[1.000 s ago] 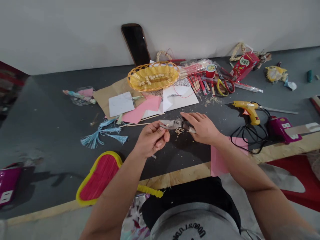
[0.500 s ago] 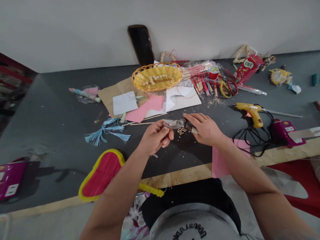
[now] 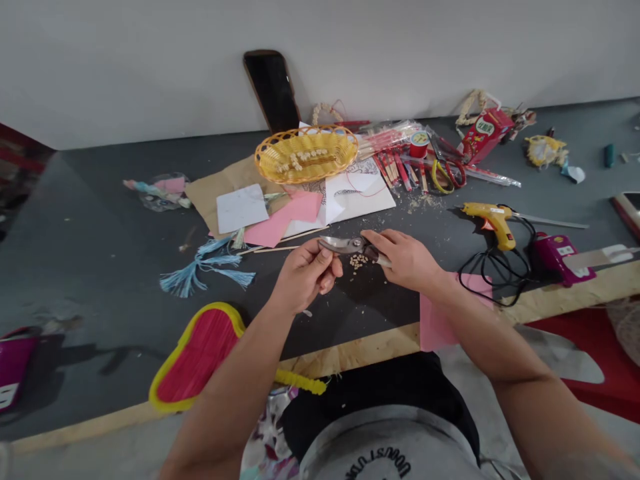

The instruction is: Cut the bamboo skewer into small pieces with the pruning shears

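Observation:
My right hand (image 3: pixel 403 259) is wrapped around the handles of a pair of pruning shears (image 3: pixel 345 245), whose metal blades point left. At the blade tips, my left hand (image 3: pixel 310 270) is closed with thumb and fingers pinched; whatever lies between them is too small to make out. Below the shears, a small pile of cut pale bits (image 3: pixel 358 262) lies on the dark tabletop. Thin wooden sticks (image 3: pixel 275 249) rest just behind my left hand.
A yellow woven basket (image 3: pixel 345 160) stands behind on papers, near scissors (image 3: pixel 443 177) and a leaning phone (image 3: pixel 273 90). To the right are a glue gun (image 3: pixel 493 220) with its cord and a purple box (image 3: pixel 560 257). Blue tassels (image 3: pixel 200 267) and a red-and-yellow fan (image 3: pixel 200 353) lie left.
The view has shifted slightly, so the table items sit a little further left. Both hands keep nearly the same hold at the shears.

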Tool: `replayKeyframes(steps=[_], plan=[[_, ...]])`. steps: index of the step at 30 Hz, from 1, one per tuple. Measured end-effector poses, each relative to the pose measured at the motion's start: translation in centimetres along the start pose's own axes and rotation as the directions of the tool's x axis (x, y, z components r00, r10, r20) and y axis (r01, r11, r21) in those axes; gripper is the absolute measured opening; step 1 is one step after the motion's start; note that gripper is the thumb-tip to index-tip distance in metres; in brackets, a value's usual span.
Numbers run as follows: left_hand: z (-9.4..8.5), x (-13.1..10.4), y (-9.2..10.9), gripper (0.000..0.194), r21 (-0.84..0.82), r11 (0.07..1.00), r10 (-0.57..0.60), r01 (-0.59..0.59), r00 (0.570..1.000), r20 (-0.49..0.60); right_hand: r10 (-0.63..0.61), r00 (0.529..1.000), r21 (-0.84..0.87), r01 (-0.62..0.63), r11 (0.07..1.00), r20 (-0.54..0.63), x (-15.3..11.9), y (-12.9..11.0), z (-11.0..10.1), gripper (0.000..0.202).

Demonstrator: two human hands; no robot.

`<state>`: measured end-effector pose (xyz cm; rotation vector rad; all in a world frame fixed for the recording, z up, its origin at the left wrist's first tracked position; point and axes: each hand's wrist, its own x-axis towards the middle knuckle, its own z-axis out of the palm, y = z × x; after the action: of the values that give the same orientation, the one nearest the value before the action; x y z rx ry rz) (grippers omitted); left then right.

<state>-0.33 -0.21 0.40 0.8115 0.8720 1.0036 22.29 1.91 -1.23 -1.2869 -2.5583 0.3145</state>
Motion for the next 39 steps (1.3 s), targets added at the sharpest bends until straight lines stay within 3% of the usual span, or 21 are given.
replayKeyframes(steps=[6, 11, 15, 22, 29, 32, 37, 39], plan=[[-0.3, 0.8, -1.1, 0.043, 0.224, 0.969, 0.133, -0.108, 0.986, -0.100, 0.054, 0.998, -0.028, -0.055, 0.998, -0.035, 0.4, 0.5, 0.6, 0.060], [-0.6, 0.8, -1.5, 0.040, 0.450, 0.884, 0.235, -0.127, 0.953, -0.193, 0.092, 0.994, 0.007, -0.092, 0.996, -0.054, 0.5, 0.5, 1.0, 0.034], [-0.3, 0.4, -1.3, 0.038, 0.514, 0.848, 0.261, -0.128, 0.945, -0.195, 0.033, 0.999, -0.026, -0.034, 0.999, -0.039, 0.4, 0.3, 0.7, 0.021], [0.0, -0.2, -1.0, 0.034, 0.415, 0.897, 0.240, -0.154, 0.957, -0.164, -0.038, 0.999, 0.023, 0.038, 0.999, -0.030, 0.2, 0.5, 0.4, 0.021], [-0.1, -0.2, -0.3, 0.042, 0.132, 0.990, 0.061, -0.049, 0.995, -0.082, -0.117, 0.990, 0.077, 0.123, 0.989, -0.075, 0.1, 1.1, 0.6, 0.025], [0.0, -0.1, 0.1, 0.042, 0.127, 0.991, 0.047, -0.036, 0.996, -0.081, -0.097, 0.991, 0.099, 0.106, 0.989, -0.098, 0.2, 1.0, 0.7, 0.025], [-0.3, 0.2, -0.1, 0.042, 0.149, 0.988, 0.046, -0.033, 0.996, -0.082, -0.029, 0.997, 0.080, 0.034, 0.996, -0.067, 0.3, 0.6, 0.7, 0.055], [-0.4, 0.2, -0.2, 0.041, 0.163, 0.986, 0.045, -0.032, 0.996, -0.078, -0.023, 0.999, 0.044, 0.024, 0.999, -0.030, 0.3, 0.4, 0.5, 0.056]])
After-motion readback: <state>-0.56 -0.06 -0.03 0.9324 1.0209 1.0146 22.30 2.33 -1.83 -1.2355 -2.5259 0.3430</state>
